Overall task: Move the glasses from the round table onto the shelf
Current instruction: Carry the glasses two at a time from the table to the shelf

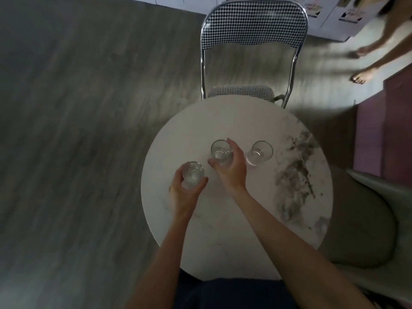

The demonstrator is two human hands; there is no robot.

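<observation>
Three clear glasses stand on the round white marble table (223, 219). My left hand (184, 192) wraps around the left glass (193, 173) from below. My right hand (230, 169) grips the middle glass (220, 151), with the thumb on its left side and the fingers on its right. The right glass (259, 152) stands alone, just beyond my right hand. Whether the two gripped glasses are off the tabletop cannot be told. No shelf is in view.
A chrome chair (252, 30) with a houndstooth back and seat stands at the table's far side. Another person's bare legs and feet (365, 63) are at the top right. A pale curved seat (379, 219) sits right of the table, purple furniture (390, 130) behind it.
</observation>
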